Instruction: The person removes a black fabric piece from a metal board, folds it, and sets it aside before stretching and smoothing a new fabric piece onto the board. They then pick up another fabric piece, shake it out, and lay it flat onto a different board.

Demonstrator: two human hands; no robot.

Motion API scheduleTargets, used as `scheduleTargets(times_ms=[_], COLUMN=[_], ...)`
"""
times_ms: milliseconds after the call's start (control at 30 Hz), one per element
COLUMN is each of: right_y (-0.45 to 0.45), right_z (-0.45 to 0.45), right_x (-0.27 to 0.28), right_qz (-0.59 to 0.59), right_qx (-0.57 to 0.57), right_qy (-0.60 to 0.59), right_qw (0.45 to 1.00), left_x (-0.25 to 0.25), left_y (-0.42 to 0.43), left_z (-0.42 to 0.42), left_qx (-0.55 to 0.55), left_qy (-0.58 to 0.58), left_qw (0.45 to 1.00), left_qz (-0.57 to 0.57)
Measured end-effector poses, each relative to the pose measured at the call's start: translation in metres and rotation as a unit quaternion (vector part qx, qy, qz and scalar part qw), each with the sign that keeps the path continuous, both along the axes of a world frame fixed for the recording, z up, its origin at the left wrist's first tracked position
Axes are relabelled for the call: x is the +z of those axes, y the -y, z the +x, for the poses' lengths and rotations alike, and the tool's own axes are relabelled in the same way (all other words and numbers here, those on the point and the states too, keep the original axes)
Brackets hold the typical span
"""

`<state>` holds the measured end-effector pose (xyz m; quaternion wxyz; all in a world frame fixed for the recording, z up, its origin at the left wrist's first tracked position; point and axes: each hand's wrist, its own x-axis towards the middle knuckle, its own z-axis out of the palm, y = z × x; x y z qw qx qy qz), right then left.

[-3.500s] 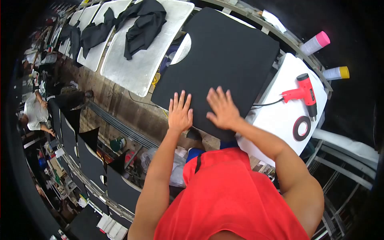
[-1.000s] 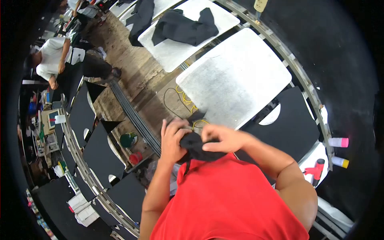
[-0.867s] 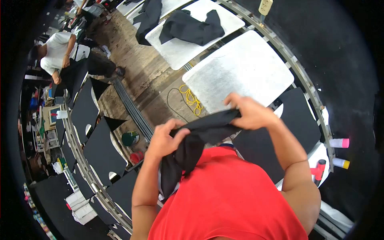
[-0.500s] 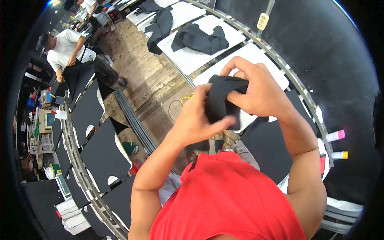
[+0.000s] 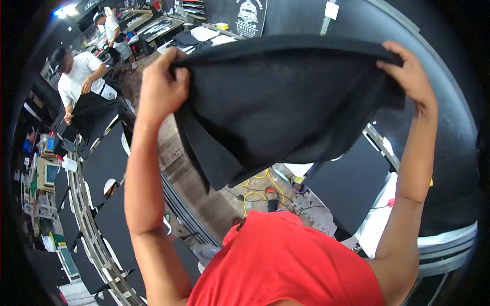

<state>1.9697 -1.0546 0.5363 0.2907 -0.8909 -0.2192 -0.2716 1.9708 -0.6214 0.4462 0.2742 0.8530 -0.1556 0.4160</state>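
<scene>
A black T-shirt [image 5: 286, 97] hangs stretched out in the air in front of me, its upper edge pulled nearly level. My left hand [image 5: 164, 84] is closed around its left upper corner. At the other end, my right hand [image 5: 408, 74] pinches the right upper corner between thumb and fingers. The lower left part of the cloth droops in a loose flap. Behind the cloth, most of the white boards are hidden; a black-covered board [image 5: 349, 178] shows below its right side.
Along the left, a metal rail [image 5: 84, 204] runs beside several black-covered boards [image 5: 104, 158]. A white bottle [image 5: 69, 164] stands by that rail. A co-worker [image 5: 81, 71] handles black cloth at far left, with another person [image 5: 113, 33] behind. Yellow cable [image 5: 250, 196] lies on the floor.
The bunched black T-shirt is now spread open. My hands have moved apart and upward, the left to the left and the right to the right. The view has tilted up.
</scene>
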Motion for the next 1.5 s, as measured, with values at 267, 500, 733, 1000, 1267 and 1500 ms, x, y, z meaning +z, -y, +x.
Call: scheduleTargets(times_ms=[267,500,733,1000,1267,1500], right_y=[0.026,-0.058,-0.149,-0.128,-0.119,-0.117], right_z=[0.004,-0.017,-0.05,-0.054,-0.089,-0.112], right_x=[0.036,0.019,0.011,-0.025,-0.042,-0.056], right_qz=[0.313,0.259,0.092,0.367,0.374,0.376], right_qx=[0.121,0.219,0.285,0.347,0.263,0.246], right_qy=[-0.108,-0.103,-0.195,-0.241,-0.203,-0.248], right_qw=[0.936,0.935,0.934,0.829,0.866,0.858], left_x=[0.04,0.042,0.051,0.037,0.02,-0.006], left_y=[-0.043,-0.005,0.068,0.055,0.078,0.085], left_z=[0.008,-0.012,-0.039,-0.051,-0.08,-0.09], left_qx=[-0.137,-0.222,-0.44,-0.452,-0.435,-0.479], left_qy=[-0.106,-0.152,-0.298,-0.225,-0.218,-0.258], left_qw=[0.975,0.954,0.833,0.81,0.816,0.697], left_qz=[-0.141,-0.129,-0.155,-0.297,-0.312,-0.467])
